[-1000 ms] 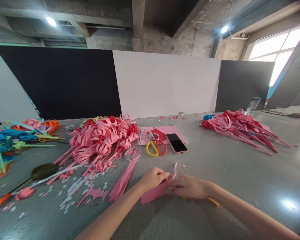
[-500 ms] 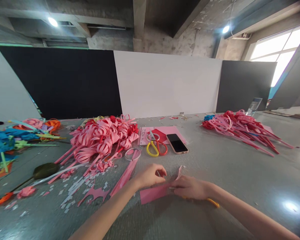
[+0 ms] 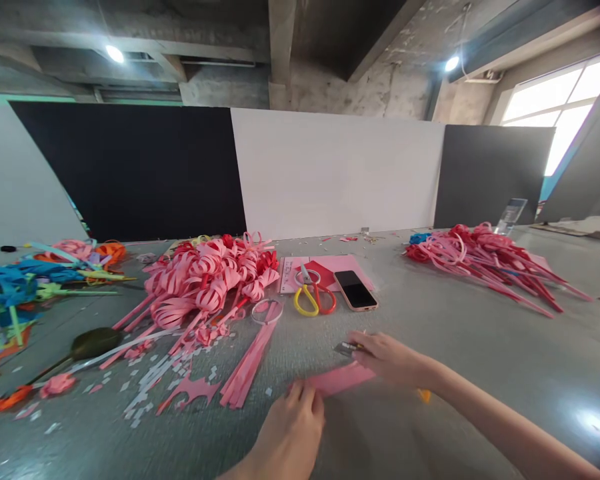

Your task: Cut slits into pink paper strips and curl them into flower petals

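Note:
A pink paper strip (image 3: 337, 379) lies on the grey table between my hands. My left hand (image 3: 293, 420) is closed on its left end, fingers together and pressing down. My right hand (image 3: 387, 357) is above the strip's right end, wrapped around what looks like a yellow utility knife (image 3: 349, 348). Its grey metal tip points left past the fingers, and a yellow end shows below the palm; the middle is hidden in the grip. Beyond the hands lie scissors (image 3: 314, 299) with one yellow and one red handle, and a phone (image 3: 355, 291).
Left of my hands lies a bundle of pink strips (image 3: 250, 367) by a white ring (image 3: 267, 311). Curled pink paper flowers (image 3: 205, 280) are heaped behind it, with white scraps (image 3: 155, 377) around. More pink and red strips (image 3: 480, 260) lie at right, near a clear glass (image 3: 511, 217).
My left hand has moved back toward me onto the strip's left end. My right hand has shifted slightly up and right, and the knife's grey tip now shows.

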Demonstrator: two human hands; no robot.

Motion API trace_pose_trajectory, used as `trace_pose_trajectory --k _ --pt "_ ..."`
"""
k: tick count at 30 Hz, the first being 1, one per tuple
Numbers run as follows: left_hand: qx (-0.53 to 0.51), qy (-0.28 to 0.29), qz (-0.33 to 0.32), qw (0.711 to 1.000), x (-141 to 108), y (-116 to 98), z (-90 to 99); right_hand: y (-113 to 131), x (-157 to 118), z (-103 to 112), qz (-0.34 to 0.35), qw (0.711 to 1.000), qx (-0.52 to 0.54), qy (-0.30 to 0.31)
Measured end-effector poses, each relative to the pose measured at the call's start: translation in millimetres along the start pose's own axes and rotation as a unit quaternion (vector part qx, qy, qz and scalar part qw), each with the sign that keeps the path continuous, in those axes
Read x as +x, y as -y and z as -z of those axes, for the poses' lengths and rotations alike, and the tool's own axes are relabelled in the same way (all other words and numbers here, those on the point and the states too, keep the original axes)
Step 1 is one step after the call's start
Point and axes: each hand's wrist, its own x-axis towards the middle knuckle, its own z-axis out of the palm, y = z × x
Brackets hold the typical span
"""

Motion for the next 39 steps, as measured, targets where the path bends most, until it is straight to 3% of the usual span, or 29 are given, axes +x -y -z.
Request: trace_pose_trajectory --k 7,11,15,22,39 --pt "-0.039 -0.15 -0.011 0.988 -10.4 7.5 -22.9 4.4 5.4 -24.0 0.066 0.978 -0.139 -0.14" --pt "-0.079 -0.177 -0.012 0.981 -12.9 11.4 -27.2 10.2 5.1 -38.4 0.083 0.951 -0.215 -0.207" --pt "-0.094 -0.181 -0.004 0.979 -12.7 10.7 -28.4 6.0 4.7 -44.8 0.113 0.93 -0.292 -0.195" --pt "-0.106 -0.179 0.0 0.978 -12.5 10.2 -26.7 3.9 3.6 -52.4 0.13 0.919 -0.334 -0.165" --pt "-0.104 -0.178 -0.006 0.979 -11.7 9.5 -23.5 2.8 4.5 -55.4 0.133 0.921 -0.333 -0.152"
